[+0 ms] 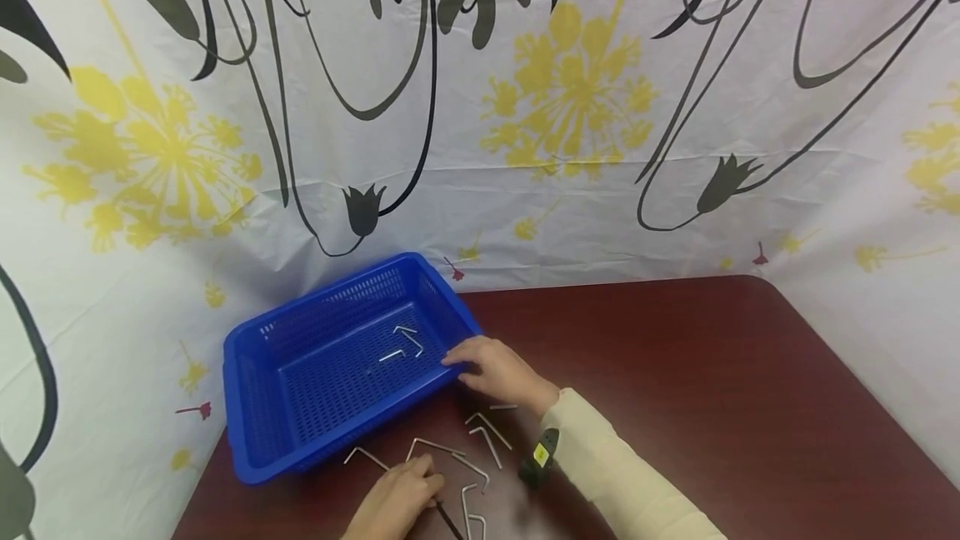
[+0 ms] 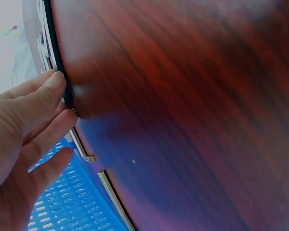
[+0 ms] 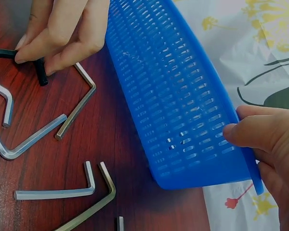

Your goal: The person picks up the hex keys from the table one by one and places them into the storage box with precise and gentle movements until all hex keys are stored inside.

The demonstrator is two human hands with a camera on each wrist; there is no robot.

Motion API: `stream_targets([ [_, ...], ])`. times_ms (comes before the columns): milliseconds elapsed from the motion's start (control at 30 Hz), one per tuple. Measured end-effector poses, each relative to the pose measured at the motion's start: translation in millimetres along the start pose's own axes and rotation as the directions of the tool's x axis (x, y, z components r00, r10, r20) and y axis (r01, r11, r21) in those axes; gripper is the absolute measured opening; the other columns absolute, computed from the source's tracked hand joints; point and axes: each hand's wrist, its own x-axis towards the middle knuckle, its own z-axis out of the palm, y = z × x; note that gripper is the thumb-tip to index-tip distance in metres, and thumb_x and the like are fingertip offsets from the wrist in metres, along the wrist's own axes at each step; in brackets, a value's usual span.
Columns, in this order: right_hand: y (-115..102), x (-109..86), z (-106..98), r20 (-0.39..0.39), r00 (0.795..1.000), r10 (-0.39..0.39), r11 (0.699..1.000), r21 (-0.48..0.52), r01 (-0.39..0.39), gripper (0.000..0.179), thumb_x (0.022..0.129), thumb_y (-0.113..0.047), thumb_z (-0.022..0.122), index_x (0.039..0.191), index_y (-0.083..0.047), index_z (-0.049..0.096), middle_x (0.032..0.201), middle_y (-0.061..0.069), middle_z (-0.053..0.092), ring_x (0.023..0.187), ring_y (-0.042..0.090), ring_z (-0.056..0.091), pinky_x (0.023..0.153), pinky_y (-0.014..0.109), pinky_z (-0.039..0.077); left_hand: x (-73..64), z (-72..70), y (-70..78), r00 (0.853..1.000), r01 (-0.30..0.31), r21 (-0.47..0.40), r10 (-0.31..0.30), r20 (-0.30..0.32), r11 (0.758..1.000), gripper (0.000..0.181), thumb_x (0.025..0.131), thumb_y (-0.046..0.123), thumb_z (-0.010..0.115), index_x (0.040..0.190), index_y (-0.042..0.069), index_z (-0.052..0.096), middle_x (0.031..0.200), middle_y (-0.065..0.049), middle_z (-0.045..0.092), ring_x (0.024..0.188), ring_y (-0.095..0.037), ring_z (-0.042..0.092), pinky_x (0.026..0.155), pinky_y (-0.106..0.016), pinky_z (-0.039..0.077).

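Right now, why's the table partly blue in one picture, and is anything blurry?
Left wrist view: the glossy table probably mirrors the blue basket, and the upper left looks washed out and soft; right wrist view: the bent metal keys look fairly crisp; head view: the table shows pale glare near the bottom.

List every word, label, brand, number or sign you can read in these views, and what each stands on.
Readable text: none in any view.
Yellow label on the dark device by the right sleeve: any marking is too small and blurred to read.
Blue basket: no lettering shows.
L-shaped metal keys: no legible marks.
Printed cloth: plant patterns, no words.
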Motion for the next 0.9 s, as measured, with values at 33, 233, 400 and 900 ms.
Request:
stream_targets([
  [33, 0.1, 0.0, 0.1, 0.001, 1.0, 0.002, 1.0, 0.003, -0.002, 0.03, 0.08, -0.004, 0.067, 0.109, -0.01, 0.067, 0.11, 0.003, 0.063, 0.107, 0.018, 0.055, 0.093, 0.033, 0.041, 0.1, 0.2, -0.2, 1.0, 0.001, -0.004, -0.001, 0.009, 1.0, 0.02, 0.062, 0.025, 0.075, 0.068, 0.019, 0.057, 0.072, 0.007, 0.042, 0.061, -0.007, 0.046, 0.053, -0.021, 0.038],
  [233, -0.4, -0.8, 0.6, 0.002, 1.0, 0.016, 1.0, 0.016, -0.016, 0.031, 0.08, -0.002, 0.067, 0.109, -0.01, 0.068, 0.11, 0.004, 0.063, 0.108, 0.019, 0.055, 0.093, 0.035, 0.041, 0.4, -3.9, -0.7, 0.994, 0.016, -0.033, -0.012, 0.111, 0.999, 0.022, 0.064, 0.028, 0.076, 0.07, 0.018, 0.057, 0.073, 0.007, 0.041, 0.063, -0.007, 0.048, 0.054, -0.019, 0.04],
  [400, 0.5, -0.4, 2.5, -0.011, 1.0, 0.008, 1.0, 0.006, -0.008, 0.031, 0.079, -0.002, 0.067, 0.109, -0.01, 0.068, 0.11, 0.004, 0.064, 0.107, 0.019, 0.055, 0.093, 0.034, 0.041, -0.5, -8.1, -4.1, 0.99, -0.025, -0.05, 0.032, 0.136, 0.998, 0.017, 0.066, 0.026, 0.075, 0.068, 0.017, 0.061, 0.07, 0.008, 0.041, 0.06, -0.003, 0.047, 0.053, -0.015, 0.04],
  [900, 0.1, -1.0, 4.0, -0.052, 0.999, -0.018, 1.0, 0.019, 0.019, 0.028, 0.079, -0.002, 0.068, 0.107, -0.008, 0.068, 0.107, 0.005, 0.065, 0.105, 0.02, 0.056, 0.091, 0.034, 0.042, -13.1, -19.5, -9.3, 0.999, -0.02, -0.031, 0.019, -0.025, 0.999, 0.024, 0.064, 0.024, 0.074, 0.074, 0.016, 0.053, 0.081, 0.004, 0.043, 0.067, -0.009, 0.044, 0.052, -0.016, 0.038],
])
